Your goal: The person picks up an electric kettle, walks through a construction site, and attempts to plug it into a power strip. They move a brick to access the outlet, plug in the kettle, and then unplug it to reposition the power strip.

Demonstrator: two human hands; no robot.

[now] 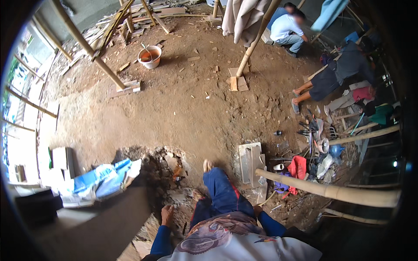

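My left hand (167,215) hangs beside my left leg, over broken rubble (174,185). Its fingers look loosely curled, and nothing shows in them. Only a small part of my right hand (257,210) is visible by my right hip; its fingers are hidden. Both arms wear blue sleeves. My legs, in dark blue trousers with a red stripe (237,193), are in mid-stride or standing, with one bare foot (208,165) forward on the dirt.
Bamboo props (87,48) stand about the dirt floor, one pole (326,188) crossing close on my right. A bucket (149,57) holds orange-brown liquid. Blue-and-white sacks (102,176) lie left. Tools and a red bag (297,172) clutter the right. Several people (287,32) are at the far right.
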